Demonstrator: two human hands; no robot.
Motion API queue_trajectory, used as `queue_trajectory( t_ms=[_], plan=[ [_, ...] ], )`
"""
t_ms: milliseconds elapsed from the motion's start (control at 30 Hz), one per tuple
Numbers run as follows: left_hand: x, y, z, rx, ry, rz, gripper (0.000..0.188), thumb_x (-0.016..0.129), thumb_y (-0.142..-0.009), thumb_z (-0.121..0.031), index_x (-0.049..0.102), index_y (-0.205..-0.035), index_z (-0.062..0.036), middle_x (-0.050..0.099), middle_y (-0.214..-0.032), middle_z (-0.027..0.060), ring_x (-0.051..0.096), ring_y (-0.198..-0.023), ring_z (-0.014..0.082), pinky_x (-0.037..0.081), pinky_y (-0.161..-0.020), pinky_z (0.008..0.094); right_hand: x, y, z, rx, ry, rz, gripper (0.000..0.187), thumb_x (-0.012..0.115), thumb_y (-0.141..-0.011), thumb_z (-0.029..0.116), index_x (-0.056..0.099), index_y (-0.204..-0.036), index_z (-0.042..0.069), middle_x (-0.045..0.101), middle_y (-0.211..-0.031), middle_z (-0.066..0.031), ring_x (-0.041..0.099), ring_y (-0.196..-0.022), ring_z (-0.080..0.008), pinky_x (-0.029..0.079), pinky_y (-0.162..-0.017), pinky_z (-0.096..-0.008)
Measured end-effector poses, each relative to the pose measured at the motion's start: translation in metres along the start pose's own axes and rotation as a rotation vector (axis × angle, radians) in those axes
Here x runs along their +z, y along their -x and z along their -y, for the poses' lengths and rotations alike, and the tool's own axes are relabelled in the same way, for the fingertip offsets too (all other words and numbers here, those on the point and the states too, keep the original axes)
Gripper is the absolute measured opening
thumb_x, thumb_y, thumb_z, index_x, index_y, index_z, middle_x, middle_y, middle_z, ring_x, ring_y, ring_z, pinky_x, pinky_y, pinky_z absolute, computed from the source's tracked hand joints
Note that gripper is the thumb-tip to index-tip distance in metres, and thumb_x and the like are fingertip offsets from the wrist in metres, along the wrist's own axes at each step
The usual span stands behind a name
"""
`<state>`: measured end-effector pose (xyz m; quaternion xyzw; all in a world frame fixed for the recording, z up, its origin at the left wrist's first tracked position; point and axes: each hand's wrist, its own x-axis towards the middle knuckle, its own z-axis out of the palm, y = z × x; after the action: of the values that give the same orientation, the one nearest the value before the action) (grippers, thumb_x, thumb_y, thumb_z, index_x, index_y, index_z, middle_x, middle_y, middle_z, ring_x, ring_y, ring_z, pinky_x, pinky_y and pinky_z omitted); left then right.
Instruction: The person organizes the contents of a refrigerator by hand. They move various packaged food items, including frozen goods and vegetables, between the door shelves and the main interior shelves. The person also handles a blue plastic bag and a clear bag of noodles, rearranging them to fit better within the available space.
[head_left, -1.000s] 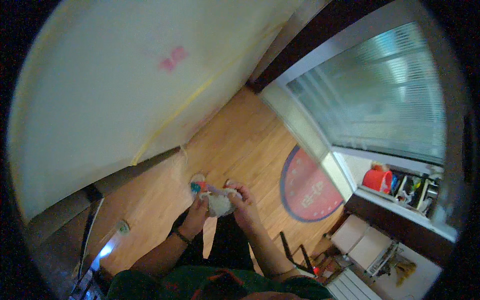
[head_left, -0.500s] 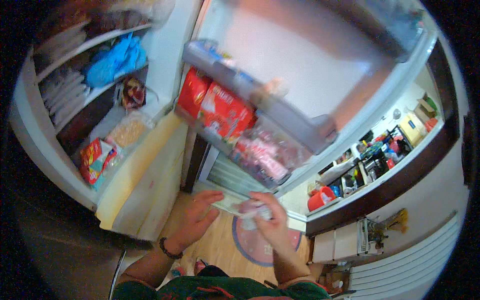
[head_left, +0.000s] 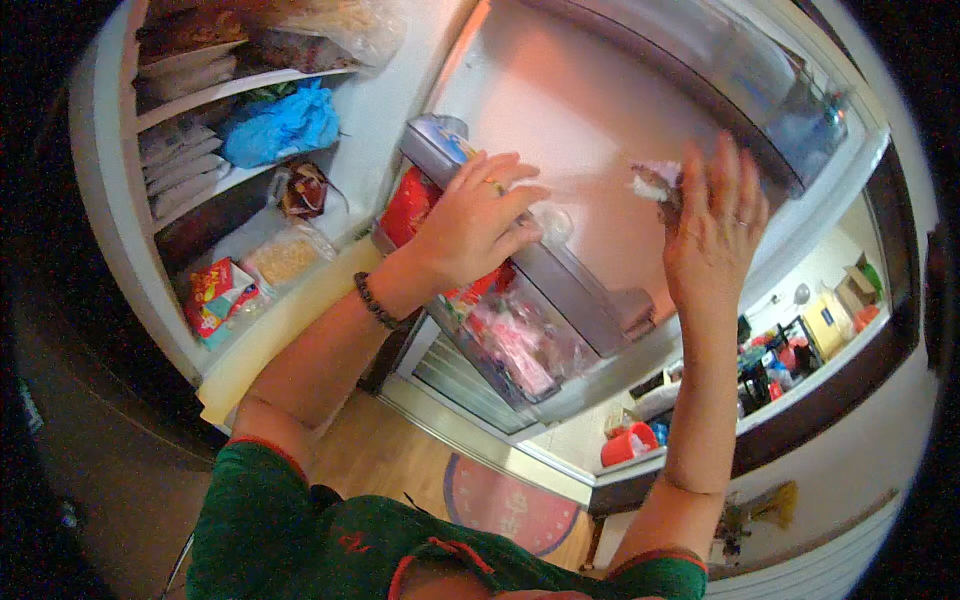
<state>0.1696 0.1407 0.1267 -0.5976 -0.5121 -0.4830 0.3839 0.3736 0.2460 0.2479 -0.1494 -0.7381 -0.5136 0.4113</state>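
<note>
An open refrigerator door (head_left: pixel 560 110) stands in front of me. My left hand (head_left: pixel 470 230), a dark bead bracelet on its wrist, reaches over the grey door shelf (head_left: pixel 590 290) with its fingers apart and nothing visible in them. Higher and to the right, my right hand (head_left: pixel 715 225) is raised against the door's inner side. It holds a small crumpled pink-and-white packet (head_left: pixel 655 182), partly hidden behind the fingers. A small clear round item (head_left: pixel 553 226) sits on the door shelf beside my left fingertips. Below it, the lower bin carries red packages (head_left: pixel 405 205) and pink-white plastic bags (head_left: pixel 515 340).
To the left, the refrigerator's shelves (head_left: pixel 240 90) hold a blue bag (head_left: pixel 285 125), stacked grey packs (head_left: pixel 185 165) and a red packet (head_left: pixel 215 298). An upper door bin (head_left: pixel 740 70) overhangs on the right. Beyond lies a cluttered counter with a red container (head_left: pixel 628 445). A half-round mat (head_left: pixel 510 505) lies on the floor.
Both hands have risen from low in front of me to the door's inner side. My right hand has carried the packet up and to the right; my left has reached the door shelf.
</note>
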Motion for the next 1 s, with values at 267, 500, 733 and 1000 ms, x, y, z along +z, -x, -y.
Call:
queue_trajectory(
  t_ms=[267,500,733,1000],
  plan=[
    [0.023,0.019,0.037,-0.014,0.246,0.071,0.022,0.066,-0.08,-0.029,0.062,-0.077,-0.0078,0.06,-0.079,0.0078,0.057,-0.087,0.0261,0.037,-0.097,0.0449,0.073,-0.024,0.024,-0.077,-0.046,0.036,0.043,0.052,-0.083,0.014,0.048,-0.124,0.001,0.043,-0.132,-0.0145,0.044,-0.121,-0.0335,0.045,-0.093,-0.0391],
    [0.027,0.008,0.035,-0.006,0.265,0.054,0.023,0.066,-0.079,-0.029,0.061,-0.077,-0.0065,0.059,-0.079,0.0085,0.056,-0.086,0.0273,0.039,-0.095,0.044,0.159,-0.182,0.121,-0.348,-0.389,-0.058,0.022,0.055,-0.074,0.008,0.06,-0.095,0.01,0.053,-0.099,-0.0081,0.054,-0.098,-0.0277,0.05,-0.079,-0.0382],
    [0.013,0.013,0.042,-0.03,0.301,0.065,0.022,0.066,-0.079,-0.029,0.061,-0.077,-0.0072,0.059,-0.08,0.0082,0.057,-0.087,0.0265,0.039,-0.096,0.0441,0.119,-0.082,0.105,-0.659,-0.521,0.208,0.018,0.057,-0.073,0.009,0.065,-0.089,0.007,0.058,-0.108,-0.0068,0.052,-0.111,-0.0265,0.044,-0.094,-0.0354],
    [0.018,0.014,0.039,-0.034,0.333,0.037,0.022,0.067,-0.078,-0.03,0.062,-0.079,-0.008,0.06,-0.078,0.0082,0.057,-0.087,0.0262,0.039,-0.096,0.0443,0.057,-0.078,0.031,-0.143,-0.277,0.232,0.025,0.054,-0.079,0.008,0.065,-0.101,0.005,0.058,-0.12,-0.0116,0.058,-0.107,-0.0308,0.049,-0.089,-0.0375]
  ],
)
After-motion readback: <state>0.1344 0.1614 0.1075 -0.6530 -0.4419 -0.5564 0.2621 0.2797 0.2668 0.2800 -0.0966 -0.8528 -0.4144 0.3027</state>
